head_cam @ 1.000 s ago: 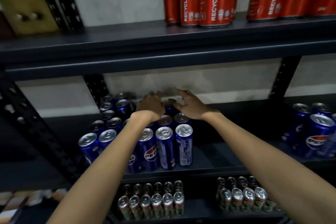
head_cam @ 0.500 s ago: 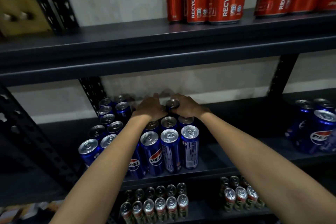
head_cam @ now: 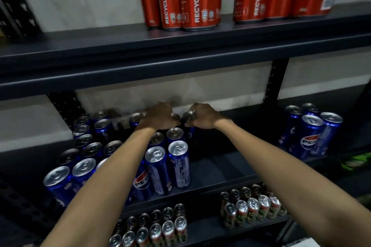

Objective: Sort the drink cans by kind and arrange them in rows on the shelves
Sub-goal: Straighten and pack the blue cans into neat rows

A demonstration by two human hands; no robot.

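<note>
Dark metal shelving (head_cam: 180, 60) held blue cans (head_cam: 158, 168) in rows (reds above). At their back, the right hand (head_cam: 202, 116) pinched one can (head_cam: 188, 116); the left hand (head_cam: 160, 117) curled over another. A nudge might topple neighbours.

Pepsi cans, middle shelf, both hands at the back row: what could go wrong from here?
1. The right hand grips a blue can at the back, right beside the can under the left hand; shifting either may knock the other.
2. Both forearms reach over the front Pepsi cans, which stand close together; a dropped wrist could topple one into its neighbours.
3. The front cans stand near the middle shelf edge, so a tipped can might fall off.
</note>
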